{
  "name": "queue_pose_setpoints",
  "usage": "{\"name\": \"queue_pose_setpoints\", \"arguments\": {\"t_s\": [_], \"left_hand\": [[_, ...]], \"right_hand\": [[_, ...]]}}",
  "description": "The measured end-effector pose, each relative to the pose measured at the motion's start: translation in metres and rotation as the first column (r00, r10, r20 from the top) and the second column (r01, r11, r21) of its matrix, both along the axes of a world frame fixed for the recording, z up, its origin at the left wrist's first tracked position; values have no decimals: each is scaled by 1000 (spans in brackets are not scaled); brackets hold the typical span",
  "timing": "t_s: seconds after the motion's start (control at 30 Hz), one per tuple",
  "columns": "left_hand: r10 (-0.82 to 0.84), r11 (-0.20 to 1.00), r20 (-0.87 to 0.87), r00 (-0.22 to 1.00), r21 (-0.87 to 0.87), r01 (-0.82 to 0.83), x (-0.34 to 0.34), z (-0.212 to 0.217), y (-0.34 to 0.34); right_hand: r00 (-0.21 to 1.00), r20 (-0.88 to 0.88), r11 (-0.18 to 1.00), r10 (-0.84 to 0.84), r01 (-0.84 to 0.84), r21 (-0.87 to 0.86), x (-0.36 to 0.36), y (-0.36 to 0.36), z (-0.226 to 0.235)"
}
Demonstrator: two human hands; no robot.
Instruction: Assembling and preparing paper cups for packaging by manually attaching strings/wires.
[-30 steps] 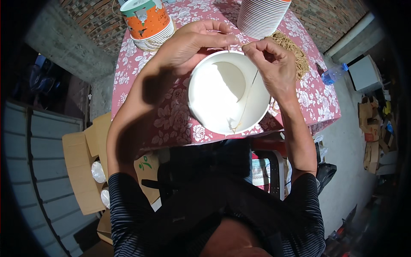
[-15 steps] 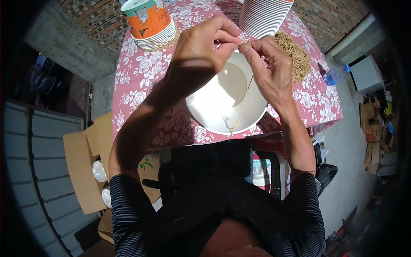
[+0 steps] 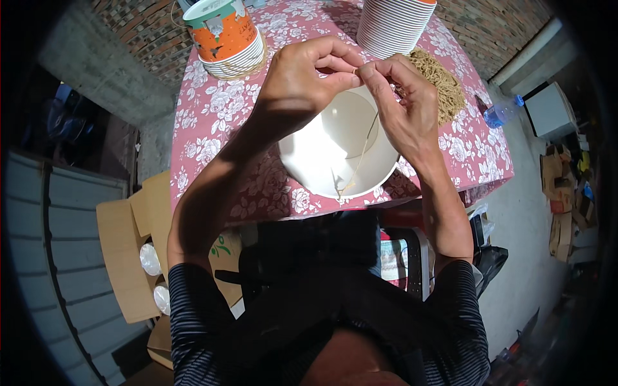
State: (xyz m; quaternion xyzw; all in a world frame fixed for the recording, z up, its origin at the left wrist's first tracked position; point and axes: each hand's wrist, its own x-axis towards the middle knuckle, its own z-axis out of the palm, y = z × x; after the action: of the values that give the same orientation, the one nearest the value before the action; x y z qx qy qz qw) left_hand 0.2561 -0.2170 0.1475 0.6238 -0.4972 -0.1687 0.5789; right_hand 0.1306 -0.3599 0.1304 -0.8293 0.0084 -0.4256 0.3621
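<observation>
A white paper bucket (image 3: 315,157) stands at the near edge of the table, its open mouth facing me. Above its far rim the fingertips of my two hands meet in a pinch. My left hand (image 3: 297,78) is closed, thumb and index finger at a thin tan cord. Close against it, my right hand (image 3: 410,106) pinches the same cord. From beneath the right hand the cord (image 3: 364,149) hangs across the bucket's mouth to a small tan tuft at the near rim. The fingers partly hide what they grip.
A bundle of tan cord (image 3: 444,87) lies beyond my right hand, beside a tall stack of white buckets (image 3: 393,29). Orange-and-green buckets (image 3: 225,35) stand far left on the floral tablecloth (image 3: 212,106). A plastic bottle (image 3: 502,114) is at the right edge; an open cardboard box (image 3: 122,251) sits lower left.
The bucket has tilted a little, and the cord's tuft at the near rim has shifted slightly left. My hands have barely moved and keep their pinch.
</observation>
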Motion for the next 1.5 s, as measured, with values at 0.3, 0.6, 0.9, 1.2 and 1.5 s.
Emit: {"name": "queue_pose_setpoints", "arguments": {"t_s": [0.3, 0.6, 0.9, 1.2, 1.5], "left_hand": [[3, 1000, -63, 998, 7, -2, 3, 0, -1], [19, 999, -44, 999, -34, -20, 0, -5, -2], [30, 999, -100, 995, -25, -33, 3, -8, -5], [126, 991, -22, 992, -32, -127, 0, -8, -6], [215, 975, 344, 914, -21, -221, -6, 1, -2]], "right_hand": [[996, 49, 962, 79, -89, 260, 0, 3, -4], [977, -93, 890, 192, -133, 436, -4, -7, -2], [998, 43, 999, 46, -46, -13, -2, -12, -7], [998, 46, 999, 40, -39, -20, -2, -12, -9], [998, 37, 998, 59, -58, -31, 1, -12, -8]]}}
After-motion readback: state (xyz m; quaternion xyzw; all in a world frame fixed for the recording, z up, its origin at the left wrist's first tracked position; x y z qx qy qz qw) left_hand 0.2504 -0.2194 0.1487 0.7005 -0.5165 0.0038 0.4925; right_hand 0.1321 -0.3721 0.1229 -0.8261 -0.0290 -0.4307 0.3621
